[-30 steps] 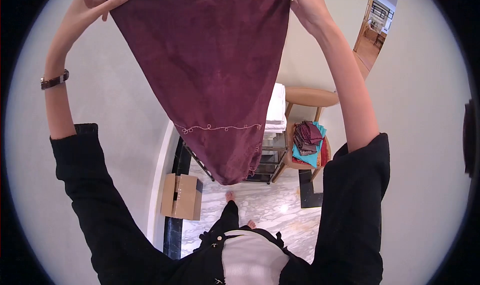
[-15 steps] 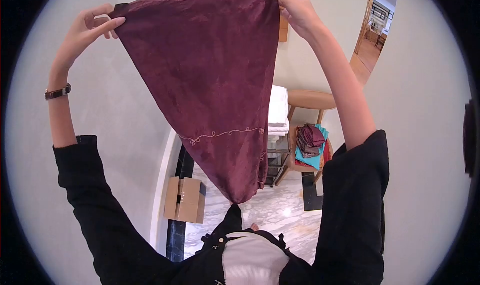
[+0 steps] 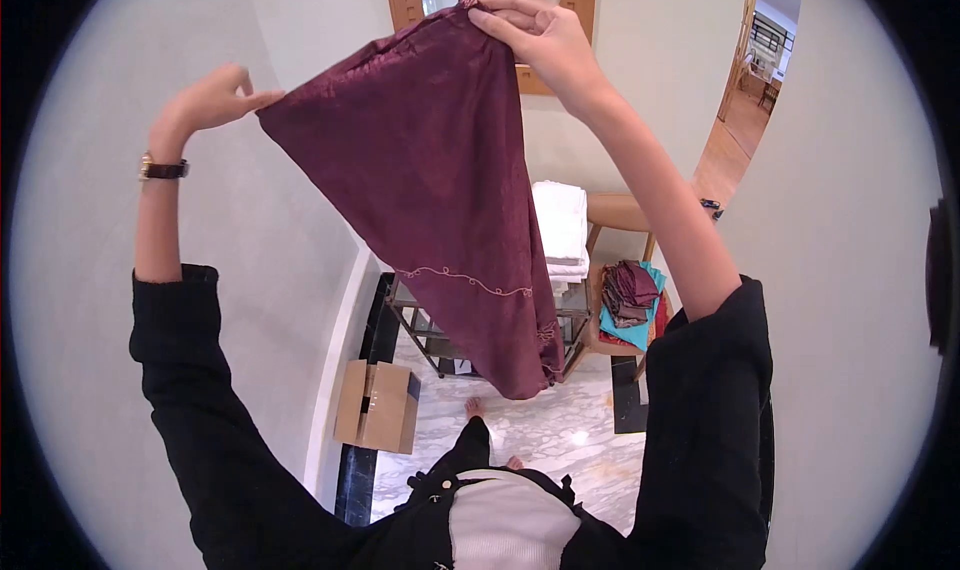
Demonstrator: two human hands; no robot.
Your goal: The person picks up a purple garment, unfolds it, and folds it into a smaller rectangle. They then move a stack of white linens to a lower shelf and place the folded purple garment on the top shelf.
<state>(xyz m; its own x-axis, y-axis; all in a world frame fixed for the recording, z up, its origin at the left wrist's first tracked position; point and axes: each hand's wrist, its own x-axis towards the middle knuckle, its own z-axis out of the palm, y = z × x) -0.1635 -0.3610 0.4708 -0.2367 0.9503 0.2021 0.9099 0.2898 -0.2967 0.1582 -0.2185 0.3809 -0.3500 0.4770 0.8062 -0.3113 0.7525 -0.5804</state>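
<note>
A maroon satiny cloth (image 3: 410, 160) with a line of looping pale embroidery across its lower part hangs in front of me, narrowing toward the bottom. My left hand (image 3: 212, 100), with a dark-strapped watch on the wrist, pinches its upper left corner. At the top right, my right hand (image 3: 540, 45) grips the gathered upper corner between thumb and fingers. The cloth is held up off the floor, and its lower tip hangs above the marble. Folds along its right edge hide part of the fabric.
Behind the cloth stands a dark metal rack (image 3: 430, 340) bearing folded white towels (image 3: 560, 225). A wooden chair (image 3: 615, 210) holds a stack of folded maroon and turquoise fabrics (image 3: 630, 295). An open cardboard box (image 3: 385, 410) lies by the left wall. A framed mirror (image 3: 580, 30) hangs ahead.
Both hands have come lower and closer together, the right one moving left. The cloth's top edge now slopes more and is gathered, and its lower tip has swung right. The mirror has come into view.
</note>
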